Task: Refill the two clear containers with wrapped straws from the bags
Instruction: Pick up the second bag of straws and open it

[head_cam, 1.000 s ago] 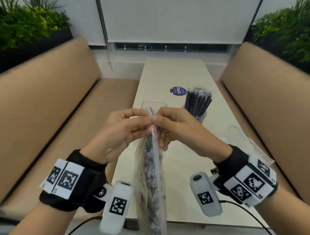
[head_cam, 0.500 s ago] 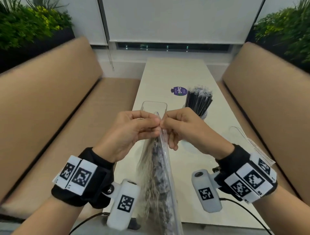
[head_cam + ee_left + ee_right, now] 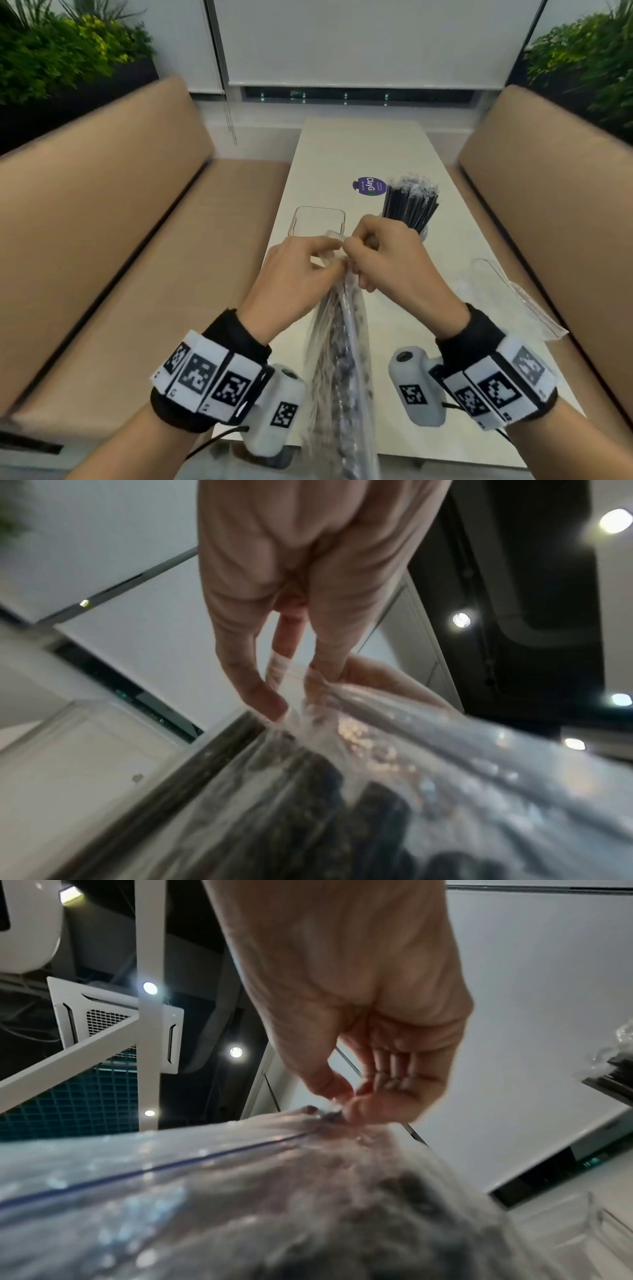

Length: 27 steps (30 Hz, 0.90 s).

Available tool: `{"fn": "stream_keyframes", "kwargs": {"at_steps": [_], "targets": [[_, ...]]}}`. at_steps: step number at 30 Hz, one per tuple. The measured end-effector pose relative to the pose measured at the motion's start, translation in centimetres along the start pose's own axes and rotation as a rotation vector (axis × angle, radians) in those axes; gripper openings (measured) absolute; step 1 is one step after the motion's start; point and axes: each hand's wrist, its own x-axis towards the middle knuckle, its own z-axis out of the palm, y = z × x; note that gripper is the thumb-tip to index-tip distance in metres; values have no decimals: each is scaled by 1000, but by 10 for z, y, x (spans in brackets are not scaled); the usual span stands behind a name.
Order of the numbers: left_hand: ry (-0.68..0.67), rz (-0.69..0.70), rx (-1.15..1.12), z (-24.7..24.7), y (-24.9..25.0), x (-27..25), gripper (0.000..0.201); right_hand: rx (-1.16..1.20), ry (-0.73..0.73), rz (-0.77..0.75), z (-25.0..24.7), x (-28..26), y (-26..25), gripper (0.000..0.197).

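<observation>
A clear zip bag point(image 3: 342, 359) of dark wrapped straws hangs above the near end of the pale table point(image 3: 359, 147). My left hand point(image 3: 308, 260) and right hand point(image 3: 373, 253) pinch the two sides of its top edge, fingertips almost touching. The left wrist view shows the left fingers point(image 3: 270, 704) on the bag point(image 3: 394, 791). In the right wrist view the right fingertips point(image 3: 342, 1096) nip the bag point(image 3: 240, 1191) by its blue zip line. Behind the hands stands an empty clear container point(image 3: 317, 221). A second clear container point(image 3: 411, 202), packed with black wrapped straws, stands to its right.
An empty clear bag point(image 3: 513, 294) lies at the table's right edge. A purple round sticker point(image 3: 369, 186) sits on the tabletop farther back. Tan bench seats point(image 3: 102, 240) run along both sides, with plants behind them.
Both hands have lifted the bag's top slightly and moved it away from me toward the empty container. The grip on the top edge stays the same.
</observation>
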Motion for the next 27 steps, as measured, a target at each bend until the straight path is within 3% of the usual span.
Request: {"fn": "stream_keyframes", "kwargs": {"at_steps": [3,8,12,15,18,21,22,24,25,27], "targets": [[-15,33,-54,3,2,0,26,-39,-145,51,6,-3,2,28],[-86,238,336,-21,-26,-18,87,-207,-179,115,-39,-9,23,29],[-209,86,583,-47,-52,-30,107,-210,-241,313,-80,-20,47,24],[-213,95,511,-42,-44,-28,110,-153,-212,271,-71,-28,47,19],[-170,106,295,-32,-30,-27,114,-68,-146,145,-54,-37,43,30],[-65,243,355,-29,-31,-33,99,-256,-33,54,-50,-46,61,46],[-54,247,370,-26,-40,-36,81,-281,14,62,-50,-50,68,47],[-4,146,302,-20,-49,-40,28,-293,40,70,-46,-58,75,42],[-8,83,260,-18,-55,-43,31,-297,33,62,-42,-61,75,39],[-139,193,332,-11,-61,-42,106,-207,-5,72,-34,-61,75,38]]}}
